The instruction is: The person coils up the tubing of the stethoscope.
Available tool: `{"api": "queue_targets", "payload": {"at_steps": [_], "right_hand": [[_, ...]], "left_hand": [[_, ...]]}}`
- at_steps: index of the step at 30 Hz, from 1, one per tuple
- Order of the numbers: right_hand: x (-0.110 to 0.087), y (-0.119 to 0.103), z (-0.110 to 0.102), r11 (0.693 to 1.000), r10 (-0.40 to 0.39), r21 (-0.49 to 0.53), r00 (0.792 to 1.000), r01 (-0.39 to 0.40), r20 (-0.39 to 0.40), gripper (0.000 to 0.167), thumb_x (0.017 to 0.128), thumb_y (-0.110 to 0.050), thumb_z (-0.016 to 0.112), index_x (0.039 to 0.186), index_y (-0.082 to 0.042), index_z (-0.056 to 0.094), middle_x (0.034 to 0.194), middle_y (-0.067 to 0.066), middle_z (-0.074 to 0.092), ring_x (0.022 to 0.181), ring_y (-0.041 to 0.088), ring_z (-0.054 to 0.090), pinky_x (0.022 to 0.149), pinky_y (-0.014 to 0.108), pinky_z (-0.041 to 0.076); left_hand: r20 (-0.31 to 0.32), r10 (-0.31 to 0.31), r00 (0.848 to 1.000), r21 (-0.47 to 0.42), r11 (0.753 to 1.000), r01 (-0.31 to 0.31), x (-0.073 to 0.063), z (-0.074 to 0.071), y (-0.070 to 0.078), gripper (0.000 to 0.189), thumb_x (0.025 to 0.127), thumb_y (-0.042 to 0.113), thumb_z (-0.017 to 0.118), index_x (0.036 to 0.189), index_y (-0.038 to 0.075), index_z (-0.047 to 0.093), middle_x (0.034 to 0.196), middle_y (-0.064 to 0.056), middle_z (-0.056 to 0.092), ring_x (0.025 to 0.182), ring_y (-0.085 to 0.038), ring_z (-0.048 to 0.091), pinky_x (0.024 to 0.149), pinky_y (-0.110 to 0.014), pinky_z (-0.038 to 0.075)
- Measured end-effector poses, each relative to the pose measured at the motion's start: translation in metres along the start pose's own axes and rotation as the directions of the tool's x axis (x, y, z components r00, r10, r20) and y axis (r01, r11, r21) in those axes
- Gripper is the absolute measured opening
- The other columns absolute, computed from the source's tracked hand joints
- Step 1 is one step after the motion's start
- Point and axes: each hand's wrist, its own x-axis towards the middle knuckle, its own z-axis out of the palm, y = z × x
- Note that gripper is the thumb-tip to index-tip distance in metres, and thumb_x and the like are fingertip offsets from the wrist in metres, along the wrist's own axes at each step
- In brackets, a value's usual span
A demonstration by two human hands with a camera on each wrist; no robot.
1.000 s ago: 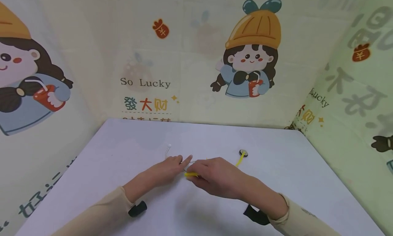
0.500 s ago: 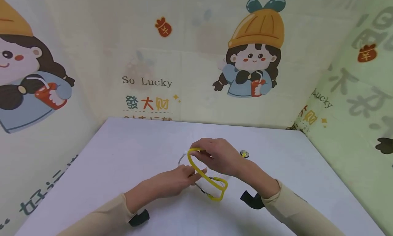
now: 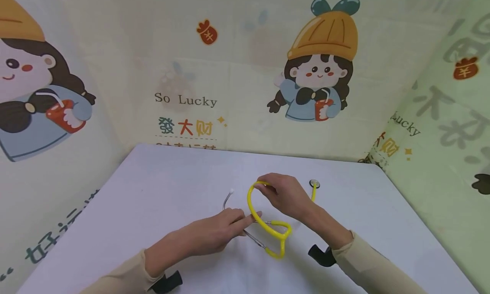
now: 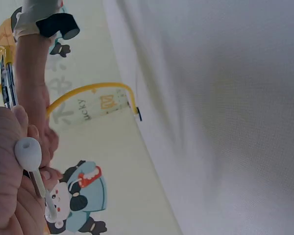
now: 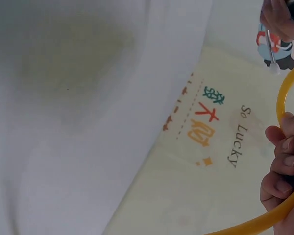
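Note:
A stethoscope with yellow tubing [image 3: 264,227] is between both hands. My left hand [image 3: 218,230] grips its metal ear tubes [image 3: 255,239], and one pale ear tip [image 3: 231,192] sticks out beyond the fingers. In the left wrist view a white ear tip [image 4: 28,153] shows close up beside the palm. Farther right and higher, my right hand [image 3: 287,196] pinches the yellow tube, which arches down from the fingers to the Y-shaped fork. The round chest piece [image 3: 314,183] lies beyond the right hand, joined to the tube; part of the tubing is hidden behind that hand.
The white tabletop [image 3: 172,179] runs back to a printed cloth wall [image 3: 245,128], with more cloth on both sides. Black straps [image 3: 323,255] hang at the cuffs of both sleeves.
My right hand has drawn away from the left, up and to the right, pulling the yellow tubing into a raised loop. The left hand has shifted slightly right with the ear tubes.

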Motion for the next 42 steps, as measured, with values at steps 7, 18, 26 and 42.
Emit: {"api": "queue_targets", "payload": {"at_steps": [7, 18, 26, 42], "right_hand": [[-0.013, 0.004, 0.007, 0.993, 0.112, -0.036, 0.992, -0.11, 0.058, 0.009, 0.097, -0.016, 0.072, 0.097, -0.008, 0.077, 0.076, -0.005, 0.067, 0.065, 0.009, 0.054, 0.062, 0.022, 0.051], [-0.03, -0.015, 0.023, 0.986, 0.123, -0.128, 0.984, -0.107, 0.128, 0.017, 0.095, -0.015, 0.074, 0.08, -0.013, 0.066, 0.058, -0.009, 0.049, 0.054, 0.004, 0.038, 0.051, 0.019, 0.036], [-0.037, -0.031, 0.031, 0.992, 0.058, -0.124, 0.984, -0.037, 0.168, 0.039, 0.097, -0.017, 0.071, 0.066, -0.018, 0.047, 0.055, -0.013, 0.032, 0.052, 0.001, 0.027, 0.048, 0.017, 0.026], [-0.045, -0.04, 0.028, 0.986, 0.128, -0.128, 0.979, -0.109, 0.155, 0.045, 0.097, -0.019, 0.072, 0.063, -0.019, 0.042, 0.055, -0.013, 0.027, 0.051, 0.001, 0.024, 0.049, 0.018, 0.024]], "left_hand": [[-0.132, -0.049, 0.99, -0.043, 0.998, 0.044, -0.003, 0.0, -0.003, 0.039, 0.11, 0.023, 0.043, 0.141, -0.002, 0.047, 0.099, 0.0, 0.052, 0.085, -0.01, 0.048, 0.075, -0.012, 0.043], [-0.254, -0.313, 0.915, -0.187, 0.944, 0.271, 0.004, -0.004, -0.007, 0.041, 0.099, -0.001, 0.063, 0.137, -0.007, 0.049, 0.093, -0.004, 0.057, 0.078, -0.009, 0.052, 0.068, -0.017, 0.049], [-0.118, -0.503, 0.856, -0.237, 0.852, 0.467, 0.007, -0.005, -0.01, 0.033, 0.1, 0.002, 0.062, 0.131, -0.007, 0.052, 0.122, -0.019, 0.068, 0.112, -0.027, 0.069, 0.091, -0.037, 0.057], [-0.036, -0.633, 0.773, -0.278, 0.75, 0.601, 0.012, -0.013, -0.012, 0.018, 0.1, 0.004, 0.063, 0.117, -0.001, 0.059, 0.108, -0.012, 0.071, 0.082, -0.017, 0.058, 0.067, -0.026, 0.05]]}}
